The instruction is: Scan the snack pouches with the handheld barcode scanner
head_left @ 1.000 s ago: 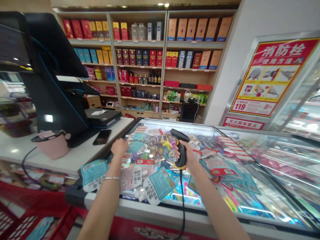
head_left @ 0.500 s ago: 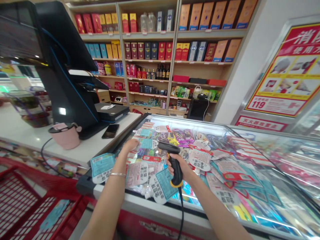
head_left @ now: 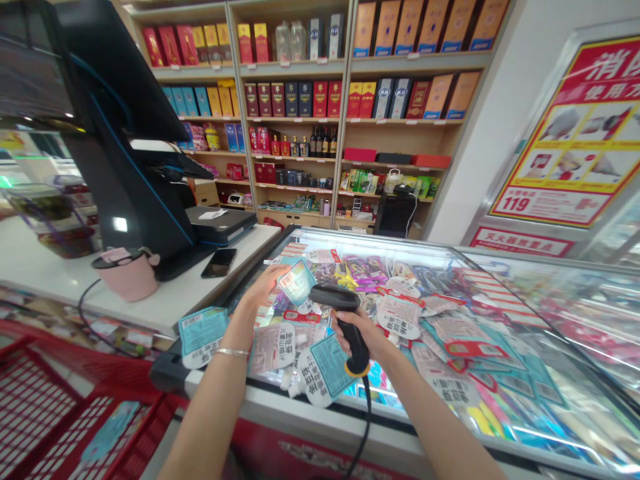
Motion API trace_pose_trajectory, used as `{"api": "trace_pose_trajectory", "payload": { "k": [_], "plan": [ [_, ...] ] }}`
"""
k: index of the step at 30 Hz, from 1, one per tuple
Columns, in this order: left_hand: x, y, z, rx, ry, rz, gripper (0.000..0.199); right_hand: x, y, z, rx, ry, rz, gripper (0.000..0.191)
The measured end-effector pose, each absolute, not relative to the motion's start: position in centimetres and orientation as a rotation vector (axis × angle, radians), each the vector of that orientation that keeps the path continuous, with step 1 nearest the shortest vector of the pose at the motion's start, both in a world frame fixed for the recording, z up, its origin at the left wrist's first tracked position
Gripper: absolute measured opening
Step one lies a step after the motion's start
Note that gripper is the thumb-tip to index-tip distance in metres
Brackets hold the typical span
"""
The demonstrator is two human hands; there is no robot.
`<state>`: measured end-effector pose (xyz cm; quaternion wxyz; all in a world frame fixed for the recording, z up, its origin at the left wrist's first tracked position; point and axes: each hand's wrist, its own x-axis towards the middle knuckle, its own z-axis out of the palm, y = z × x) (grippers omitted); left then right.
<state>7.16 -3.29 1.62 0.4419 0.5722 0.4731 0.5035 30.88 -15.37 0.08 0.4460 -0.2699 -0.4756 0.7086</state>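
My left hand (head_left: 264, 285) grips the edge of a light-blue drink pouch (head_left: 297, 283), which is tilted up off the freezer's glass top. My right hand (head_left: 371, 335) is wrapped round the handle of a black barcode scanner (head_left: 336, 297) with a cord hanging down. The scanner's head points left at the pouch, close to it, and a bright patch shows on the pouch's label. Just below the hands lie a blue pouch (head_left: 330, 373) and a pink-and-white pouch (head_left: 274, 348). Another blue pouch (head_left: 201, 333) rests left of my left forearm.
More pouches (head_left: 473, 343) lie piled on the right of the chest freezer (head_left: 400, 241). To the left, a counter bears a checkout screen (head_left: 120, 127), a phone (head_left: 219, 263) and a pink cup (head_left: 127, 279). A red shopping basket (head_left: 55, 407) with a blue packet inside stands lower left.
My left hand has lifted the blue pouch from the glass and tilted its label up toward the scanner. The scanner has tipped slightly, its handle's lower end shifting right.
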Motion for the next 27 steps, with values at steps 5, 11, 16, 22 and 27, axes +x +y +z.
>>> {"api": "trace_pose_trajectory", "payload": {
  "k": [5,11,16,22,27],
  "plan": [
    [7.2,-3.2,1.7,1.368,1.021,1.191,0.023,30.8,-15.3,-0.3,-0.69,-1.183,1.748,0.027],
    [7.1,-2.8,1.4,1.246,1.04,1.158,0.026,31.8,-15.0,1.4,-0.596,-1.082,1.718,0.026],
    [12.4,-3.6,2.5,1.237,0.857,1.28,0.032,38.3,-16.3,4.4,-0.525,-0.951,1.519,0.022],
    [25.2,-6.0,1.1,1.315,0.687,1.21,0.033,49.4,-21.3,5.5,-0.571,-0.823,1.143,0.016],
    [31.3,-7.6,-2.1,1.654,0.836,1.228,0.039,56.4,-25.7,1.9,-0.669,-0.632,0.971,0.02]
  ]
}}
